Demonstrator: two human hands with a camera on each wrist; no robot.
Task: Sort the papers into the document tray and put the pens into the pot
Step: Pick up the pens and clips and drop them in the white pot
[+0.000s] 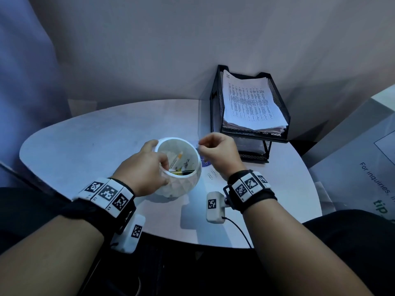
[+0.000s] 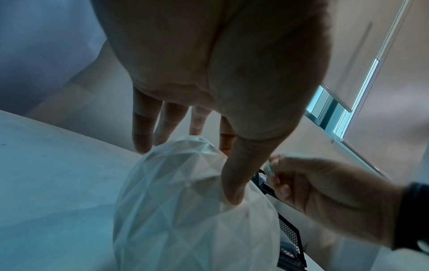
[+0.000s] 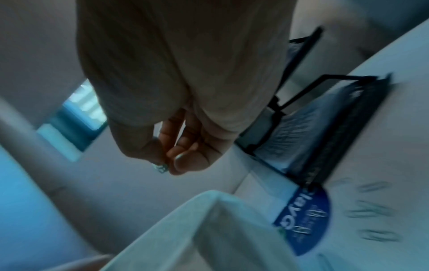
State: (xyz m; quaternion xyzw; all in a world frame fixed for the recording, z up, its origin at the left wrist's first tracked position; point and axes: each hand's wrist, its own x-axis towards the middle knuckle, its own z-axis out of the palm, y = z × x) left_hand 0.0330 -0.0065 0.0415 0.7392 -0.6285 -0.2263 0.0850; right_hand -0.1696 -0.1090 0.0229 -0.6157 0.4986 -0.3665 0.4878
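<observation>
A white faceted pot [image 1: 181,182] stands mid-table with several pens [image 1: 178,165] inside. My left hand [image 1: 158,152] grips its left rim; in the left wrist view the thumb [image 2: 232,183] presses the pot's [image 2: 185,220] side and the fingers reach over the far edge. My right hand [image 1: 201,147] hovers at the right rim and pinches a small silvery thing, probably a paper clip [image 3: 160,167]. The black mesh document tray [image 1: 256,136] at the back right holds a stack of printed papers [image 1: 250,101].
Loose paper clips [image 1: 211,174] and a blue round label [image 1: 205,163] lie right of the pot. The tray's lower tier sits behind my right hand. A printed cardboard box [image 1: 363,167] stands off the table's [image 1: 96,135] right side, and walls are close behind.
</observation>
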